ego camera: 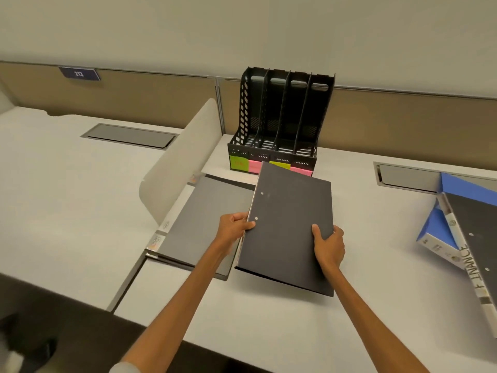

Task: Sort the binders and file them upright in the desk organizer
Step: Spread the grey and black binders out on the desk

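Two hands hold one flat black cardboard binder (290, 230) just above the white surface (269, 324), its cover facing up. The left hand (234, 227) grips the spine edge, thumb on the cover and fingers curled beneath. The right hand (329, 244) pinches the opposite edge, thumb pressed on top.

In this view the binder's far corner overlaps the front of the black perforated plastic desk organizer (282, 117), which stands upright at the back of the surface, against the beige partition (403, 125). It has four slots, and green and pink sticky notes (238, 164) line its front lip.

To the left, beside a curved white divider panel (183, 157), a dark grey binder (204, 222) lies flat. Well apart on the right lies a black binder with a white spine reading FINANCE (473, 224), with a blue folder (435, 230) propped against it.
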Demonstrator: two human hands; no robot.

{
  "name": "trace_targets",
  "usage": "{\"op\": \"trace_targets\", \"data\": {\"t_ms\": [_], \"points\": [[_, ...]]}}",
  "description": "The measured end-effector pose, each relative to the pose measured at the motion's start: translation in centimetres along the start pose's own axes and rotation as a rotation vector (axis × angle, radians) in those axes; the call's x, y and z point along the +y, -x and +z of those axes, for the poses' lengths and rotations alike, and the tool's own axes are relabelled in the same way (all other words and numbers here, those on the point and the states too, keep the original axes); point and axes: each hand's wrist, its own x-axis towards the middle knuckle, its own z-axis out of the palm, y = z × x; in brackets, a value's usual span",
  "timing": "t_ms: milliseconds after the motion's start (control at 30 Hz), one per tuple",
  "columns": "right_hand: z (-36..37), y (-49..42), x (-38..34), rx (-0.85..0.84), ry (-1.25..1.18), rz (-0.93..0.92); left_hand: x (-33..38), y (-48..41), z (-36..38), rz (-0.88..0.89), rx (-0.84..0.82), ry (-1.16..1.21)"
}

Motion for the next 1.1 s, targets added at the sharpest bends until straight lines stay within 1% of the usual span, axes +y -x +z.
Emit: {"op": "trace_targets", "data": {"t_ms": [167,267,367,467,667,933,1100], "points": [[2.6,3.0,0.3,0.010,-0.001,0.001,-2.5,-0.8,-3.2,-0.017,0.030,-0.068],[3.8,3.7,0.2,-0.048,0.040,-0.002,-3.2,-1.5,-4.4,0.017,0.054,-0.122],[5.0,3.9,-0.2,-0.140,0.218,0.023,-3.9,-1.7,-5.3,0.044,0.071,-0.202],[5.9,4.3,-0.6,-0.153,0.428,0.030,-4.6,-1.7,-5.8,0.096,0.082,-0.252],[6.8,5.9,-0.2,-0.165,0.575,-0.001,-5.4,-1.4,-5.4,0.206,0.094,-0.420],[6.6,6.6,0.1,-0.173,0.619,-0.024,-5.8,-1.7,-5.3,0.234,0.137,-0.529],[5.6,5.9,0.2,-0.199,0.544,-0.036,-5.8,-1.8,-3.8,0.262,0.218,-0.635]]}}
